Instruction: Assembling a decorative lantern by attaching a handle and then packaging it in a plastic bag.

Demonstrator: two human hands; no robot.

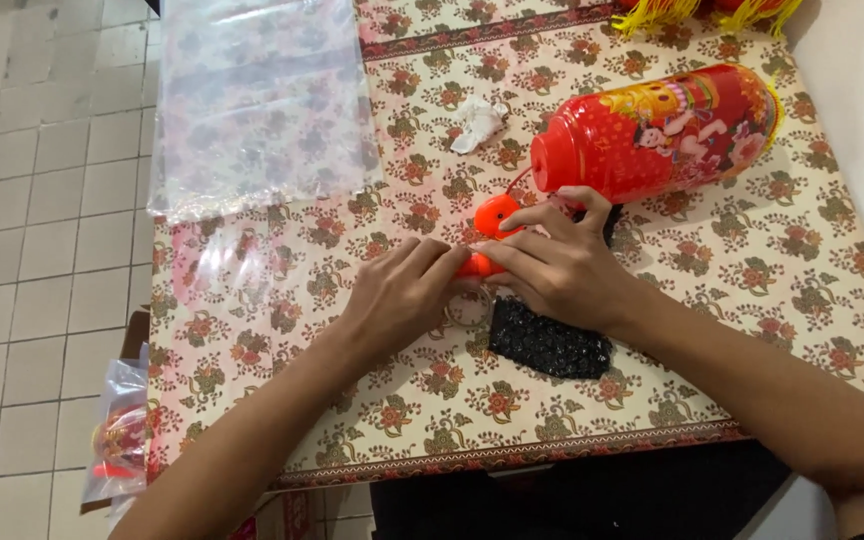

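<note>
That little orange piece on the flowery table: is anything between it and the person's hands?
No. Both the left hand and the right hand already pinch the orange piece directly. The red lantern lies just beyond it, and the black mesh lies under the right hand.

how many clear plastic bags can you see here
2. One large clear plastic bag lies flat on the table, hanging over its far left edge. A smaller packed bag sits below the table's near left edge. Others may be hidden.
</note>
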